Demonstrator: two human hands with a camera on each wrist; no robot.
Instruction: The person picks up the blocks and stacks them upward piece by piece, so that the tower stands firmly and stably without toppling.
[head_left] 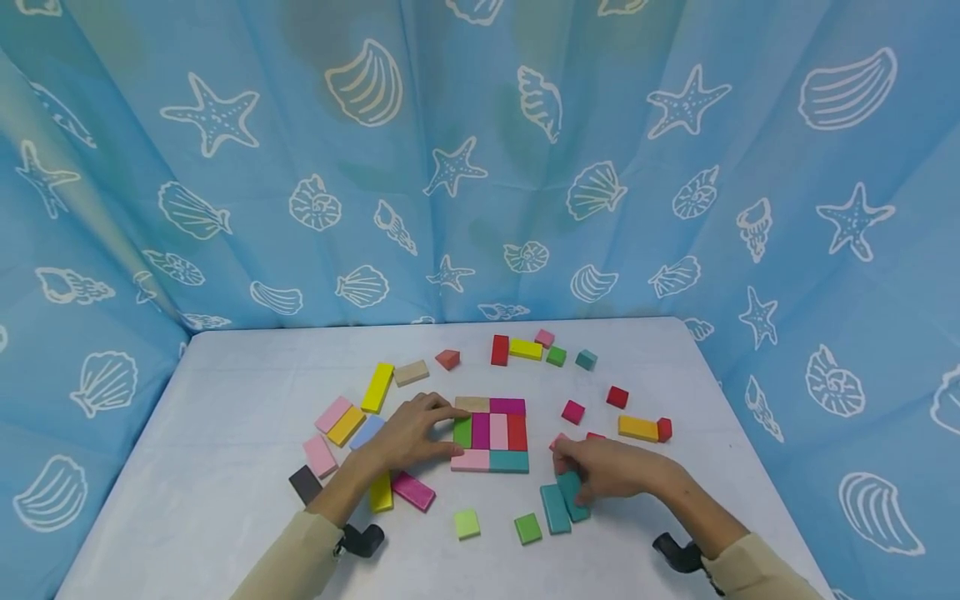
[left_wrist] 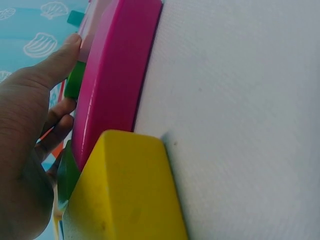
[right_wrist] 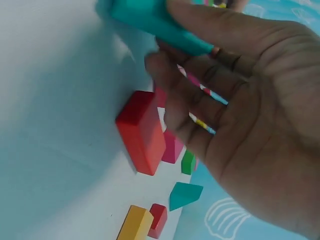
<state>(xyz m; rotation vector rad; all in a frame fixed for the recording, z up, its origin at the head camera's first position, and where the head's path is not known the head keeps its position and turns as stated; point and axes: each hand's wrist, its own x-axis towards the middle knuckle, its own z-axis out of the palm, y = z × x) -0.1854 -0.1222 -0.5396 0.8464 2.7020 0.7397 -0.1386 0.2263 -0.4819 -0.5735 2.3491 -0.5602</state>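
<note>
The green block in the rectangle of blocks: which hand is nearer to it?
Left. The left hand is beside the green block, on its left; the right hand is farther, to its right, holding a teal block.

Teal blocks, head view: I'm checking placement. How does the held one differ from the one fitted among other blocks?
The held teal block is pinched by the right hand; the fitted teal block is untouched. The held teal block runs roughly front to back; the fitted teal block lies crosswise beside a pale pink block. Both are oblong.
</note>
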